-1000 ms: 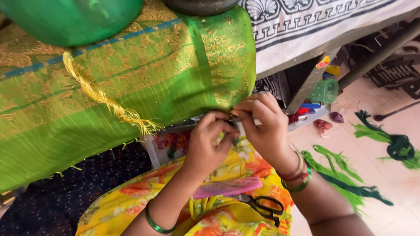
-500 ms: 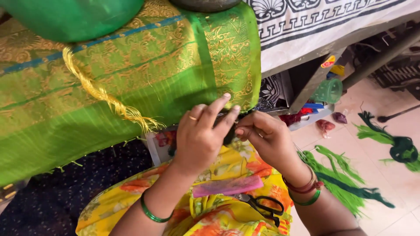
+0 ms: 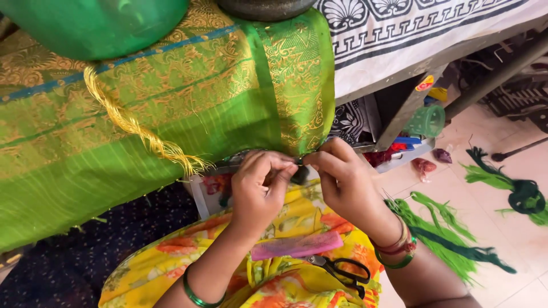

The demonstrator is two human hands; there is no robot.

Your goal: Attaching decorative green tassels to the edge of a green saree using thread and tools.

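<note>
**Here, two hands pinch at the hem of a green and gold cloth**

Closely paired, both hands meet at the lower edge of the green and gold cloth, which drapes down over a table edge in front of the person. The left hand is curled, its fingertips drawn together in a pinch on something small and dark at the hem (too small to say what, perhaps threads of the fringe). The right hand is curled the same way, thumb and forefinger closed on the same spot, so the two sets of fingertips nearly touch. Neither hand is spread open.

A twisted golden tassel hangs down the cloth to the left of the hands, well apart from them. On the lap, over the yellow flowered garment, lie a pink comb and, just beside it, black-handled scissors; both sit below the hands and untouched. Green bangles ring each wrist.

On the tiled floor to the right lie bundles of green thread, with a darker green knot further off. Above, a white cloth with a black pattern covers the table beside the green one.
</note>
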